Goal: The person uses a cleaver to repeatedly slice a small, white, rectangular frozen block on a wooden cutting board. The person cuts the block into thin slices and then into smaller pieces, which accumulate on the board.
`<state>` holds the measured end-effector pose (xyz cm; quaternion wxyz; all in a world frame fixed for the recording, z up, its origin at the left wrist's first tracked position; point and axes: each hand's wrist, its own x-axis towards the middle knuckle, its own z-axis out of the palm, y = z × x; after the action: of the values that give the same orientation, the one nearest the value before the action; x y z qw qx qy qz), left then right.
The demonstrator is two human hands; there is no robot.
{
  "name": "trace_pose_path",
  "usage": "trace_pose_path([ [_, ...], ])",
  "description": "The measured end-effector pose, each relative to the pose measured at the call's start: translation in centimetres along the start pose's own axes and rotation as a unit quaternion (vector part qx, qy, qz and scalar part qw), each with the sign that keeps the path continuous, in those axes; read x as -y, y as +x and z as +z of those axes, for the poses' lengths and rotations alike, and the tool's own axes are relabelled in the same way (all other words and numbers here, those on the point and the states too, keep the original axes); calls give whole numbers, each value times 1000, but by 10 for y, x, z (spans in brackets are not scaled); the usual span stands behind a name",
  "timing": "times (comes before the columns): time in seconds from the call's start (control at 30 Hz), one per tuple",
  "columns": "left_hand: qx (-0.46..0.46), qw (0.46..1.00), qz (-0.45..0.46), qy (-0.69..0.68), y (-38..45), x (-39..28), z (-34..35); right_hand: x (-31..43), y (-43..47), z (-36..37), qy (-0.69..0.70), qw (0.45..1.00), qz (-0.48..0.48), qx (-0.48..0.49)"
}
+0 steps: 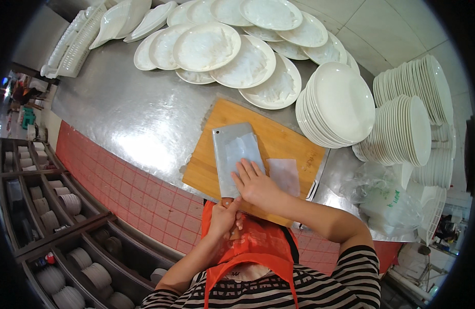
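Observation:
My left hand (pixel 223 218) is wrapped around the wooden handle (pixel 235 233) of a cleaver. Its broad steel blade (pixel 223 170) lies flat over a wooden cutting board (pixel 201 166), pointing away from me. On the blade rests a thin, whitish translucent food sheet (pixel 243 148). My right hand (pixel 256 185) lies palm down, with its fingertips on the near part of that sheet and the blade. A second pale sheet (pixel 284 174) sits on the board, right of the blade and partly behind my right forearm.
Beyond the board, plates of translucent pale slices (pixel 206 46) overlap on the steel table (pixel 118 92). A tall stack of white plates (pixel 341 100) stands at the board's right corner, with more stacks (pixel 395 131) and a plastic bag (pixel 392 204) farther right. Shelves of dishes (pixel 94 274) are at lower left.

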<state>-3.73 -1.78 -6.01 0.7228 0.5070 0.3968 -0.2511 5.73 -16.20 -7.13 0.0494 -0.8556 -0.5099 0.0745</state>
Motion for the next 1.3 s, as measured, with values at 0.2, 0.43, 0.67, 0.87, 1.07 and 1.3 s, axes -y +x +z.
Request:
trace_pose_path([
  [0.2,-7,1000,-14,-17,-3,-5,1,-4,4,0,-29,999,-28,-1],
  [0.43,10,1000,-13,-8,-5,-13,0,-15,12,6,-20,998,-5,-60],
  [0.67,1,1000,1,-4,-10,-18,1,-27,16,21,165,976,41,-135],
  [0.87,8,1000,13,8,-13,-27,-4,-34,15,15,413,858,241,-187],
  [1.07,33,999,-1,8,-6,-31,-20,-61,7,2,706,500,407,-292],
  [1.3,54,998,-27,34,8,-35,-47,-50,-16,-17,808,202,348,-429],
])
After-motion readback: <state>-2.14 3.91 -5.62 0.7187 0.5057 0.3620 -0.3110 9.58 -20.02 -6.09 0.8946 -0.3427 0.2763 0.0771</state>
